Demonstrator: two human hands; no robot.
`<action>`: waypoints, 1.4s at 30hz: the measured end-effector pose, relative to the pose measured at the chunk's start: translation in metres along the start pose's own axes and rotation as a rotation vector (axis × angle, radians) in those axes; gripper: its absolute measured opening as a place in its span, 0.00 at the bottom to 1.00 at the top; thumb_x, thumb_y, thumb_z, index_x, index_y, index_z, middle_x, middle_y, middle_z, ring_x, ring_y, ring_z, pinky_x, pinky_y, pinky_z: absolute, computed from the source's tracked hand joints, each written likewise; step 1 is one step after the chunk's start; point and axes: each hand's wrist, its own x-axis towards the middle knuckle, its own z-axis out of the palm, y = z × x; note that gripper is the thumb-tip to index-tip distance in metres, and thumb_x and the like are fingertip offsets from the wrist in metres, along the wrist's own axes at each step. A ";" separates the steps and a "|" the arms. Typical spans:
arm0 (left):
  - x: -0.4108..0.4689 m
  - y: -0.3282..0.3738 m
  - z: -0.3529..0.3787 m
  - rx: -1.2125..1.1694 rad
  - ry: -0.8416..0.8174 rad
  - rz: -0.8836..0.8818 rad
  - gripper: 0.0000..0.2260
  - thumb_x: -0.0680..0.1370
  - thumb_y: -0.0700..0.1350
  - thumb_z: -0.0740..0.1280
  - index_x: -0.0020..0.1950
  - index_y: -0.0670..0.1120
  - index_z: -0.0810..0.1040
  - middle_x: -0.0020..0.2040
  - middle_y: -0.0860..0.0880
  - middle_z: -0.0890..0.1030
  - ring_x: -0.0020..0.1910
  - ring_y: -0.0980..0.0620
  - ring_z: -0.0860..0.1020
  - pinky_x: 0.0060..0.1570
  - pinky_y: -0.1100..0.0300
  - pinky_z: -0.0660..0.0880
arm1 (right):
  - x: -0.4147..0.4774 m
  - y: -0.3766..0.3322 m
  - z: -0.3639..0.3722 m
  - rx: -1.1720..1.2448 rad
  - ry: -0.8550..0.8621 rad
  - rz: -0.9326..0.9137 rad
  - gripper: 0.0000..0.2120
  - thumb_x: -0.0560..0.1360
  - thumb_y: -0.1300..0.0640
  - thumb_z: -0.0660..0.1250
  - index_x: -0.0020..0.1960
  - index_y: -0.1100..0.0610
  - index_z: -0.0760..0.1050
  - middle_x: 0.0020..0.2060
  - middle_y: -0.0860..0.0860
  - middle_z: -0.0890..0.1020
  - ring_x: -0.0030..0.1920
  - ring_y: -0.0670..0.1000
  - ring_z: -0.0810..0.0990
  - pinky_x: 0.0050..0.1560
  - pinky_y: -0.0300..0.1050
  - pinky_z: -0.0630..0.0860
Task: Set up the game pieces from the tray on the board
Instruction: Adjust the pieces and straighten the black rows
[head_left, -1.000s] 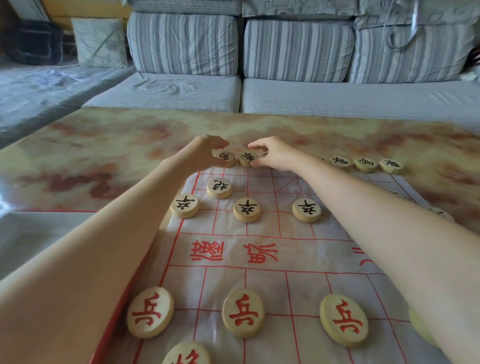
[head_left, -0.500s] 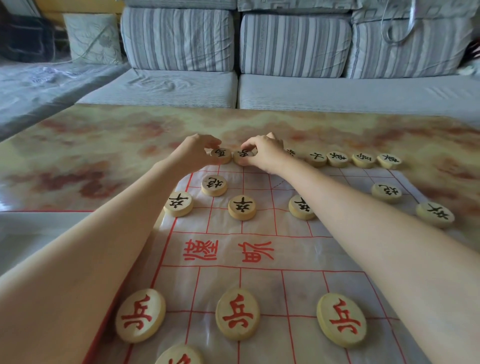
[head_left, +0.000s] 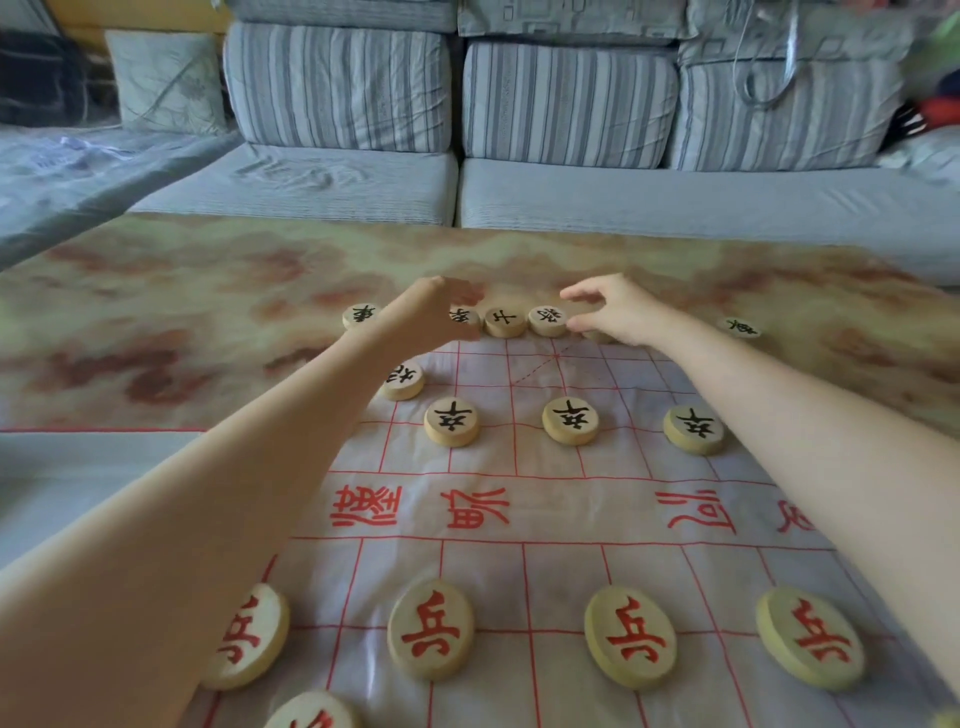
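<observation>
Parted L hand, R hand, pcs between

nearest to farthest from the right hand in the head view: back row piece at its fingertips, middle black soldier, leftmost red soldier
1. back row piece, beside fingertips of the right hand
2. middle black soldier, far half
3. leftmost red soldier, near left

Round wooden pieces flat on white red-gridded cloth board; black-marked far, red-marked near.
</observation>
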 end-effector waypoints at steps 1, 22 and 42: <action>0.003 0.004 0.003 0.007 -0.011 0.003 0.21 0.71 0.40 0.71 0.64 0.41 0.73 0.62 0.44 0.78 0.61 0.50 0.75 0.51 0.76 0.62 | 0.000 0.001 0.003 0.005 0.005 -0.002 0.24 0.70 0.55 0.72 0.65 0.55 0.73 0.65 0.51 0.74 0.68 0.50 0.69 0.62 0.41 0.63; 0.022 0.016 0.017 0.093 -0.049 0.084 0.19 0.72 0.39 0.70 0.63 0.42 0.74 0.59 0.43 0.79 0.57 0.49 0.77 0.57 0.65 0.69 | -0.004 -0.007 0.014 -0.144 0.036 -0.058 0.22 0.73 0.52 0.68 0.67 0.49 0.70 0.57 0.49 0.71 0.66 0.56 0.61 0.65 0.44 0.58; 0.034 0.023 0.034 0.303 0.095 -0.141 0.22 0.69 0.61 0.69 0.57 0.49 0.78 0.57 0.47 0.79 0.61 0.44 0.71 0.61 0.53 0.61 | 0.007 -0.002 0.020 -0.203 0.056 -0.077 0.21 0.72 0.50 0.69 0.64 0.48 0.72 0.61 0.52 0.76 0.67 0.54 0.62 0.64 0.46 0.56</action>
